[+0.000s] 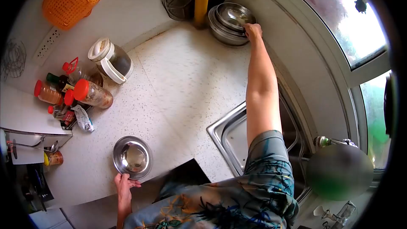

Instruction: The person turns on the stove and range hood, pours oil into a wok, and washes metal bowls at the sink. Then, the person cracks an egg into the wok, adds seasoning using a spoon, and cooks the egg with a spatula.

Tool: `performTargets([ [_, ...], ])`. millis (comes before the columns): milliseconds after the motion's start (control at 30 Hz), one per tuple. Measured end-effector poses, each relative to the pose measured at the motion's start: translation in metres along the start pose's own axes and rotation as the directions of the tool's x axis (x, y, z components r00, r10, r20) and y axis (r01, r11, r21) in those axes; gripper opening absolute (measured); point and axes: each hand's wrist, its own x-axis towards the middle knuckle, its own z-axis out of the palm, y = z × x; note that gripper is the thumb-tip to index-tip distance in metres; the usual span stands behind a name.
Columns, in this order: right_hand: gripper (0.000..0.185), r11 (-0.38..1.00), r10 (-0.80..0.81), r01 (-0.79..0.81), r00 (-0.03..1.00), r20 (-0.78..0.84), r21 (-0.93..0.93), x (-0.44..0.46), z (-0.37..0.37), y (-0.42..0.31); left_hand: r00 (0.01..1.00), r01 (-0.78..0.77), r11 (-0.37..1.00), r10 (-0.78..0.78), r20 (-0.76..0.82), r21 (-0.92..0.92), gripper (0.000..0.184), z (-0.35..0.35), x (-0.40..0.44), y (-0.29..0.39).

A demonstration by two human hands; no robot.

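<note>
At the counter's near left, my left hand holds the near rim of a shiny metal bowl that sits upright on or just above the worktop. I see the fingers and thumb at its edge. My right arm stretches over the sink to the far corner. There my right hand is closed on the rim of the top metal bowl of a nested pile. Below it are larger metal bowls, partly hidden by the top one. Whether the top bowl is lifted at all, I cannot tell.
A steel sink lies beneath my right arm, near a tap. A yellow post stands left of the pile. On the left are a lidded jug and red-capped jars. An orange basket hangs on the wall.
</note>
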Motion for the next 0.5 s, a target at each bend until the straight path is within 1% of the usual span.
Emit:
performTargets([
  [33, 0.028, 1.000, -0.009, 0.009, 0.998, -0.061, 0.012, 0.001, 0.000, 0.000, 1.000, 0.002, 1.000, -0.002, -0.001, -0.002, 0.020, 0.000, -0.001, -0.001],
  [167, 0.026, 1.000, 0.006, -0.004, 0.996, -0.088, 0.026, -0.006, 0.000, 0.007, 0.999, -0.013, 1.000, 0.013, -0.036, -0.006, 0.021, -0.007, -0.005, -0.005],
  [233, 0.026, 0.990, -0.119, 0.127, 0.984, -0.131, 0.058, -0.013, -0.002, 0.013, 0.999, -0.009, 1.000, 0.009, -0.044, 0.000, 0.021, -0.013, -0.007, -0.008],
  [267, 0.026, 0.991, -0.115, 0.124, 0.984, -0.136, 0.058, -0.015, -0.004, 0.015, 0.999, -0.023, 1.000, 0.023, -0.040, -0.012, 0.021, -0.016, -0.008, -0.010],
  [367, 0.029, 0.968, -0.146, 0.176, 0.975, -0.170, 0.178, -0.025, -0.018, 0.017, 0.999, -0.038, 0.999, 0.037, -0.026, -0.018, 0.021, -0.027, -0.006, -0.015],
  [433, 0.028, 0.962, -0.155, 0.196, 0.965, -0.212, 0.191, -0.043, -0.038, 0.017, 0.999, -0.038, 0.999, 0.038, -0.016, -0.013, 0.021, -0.034, -0.004, -0.018],
  [500, 0.026, 0.955, -0.134, 0.141, 0.990, -0.045, 0.262, -0.068, -0.062, 0.024, 0.999, -0.049, 0.999, 0.050, -0.021, 0.009, 0.021, -0.041, -0.001, -0.020],
])
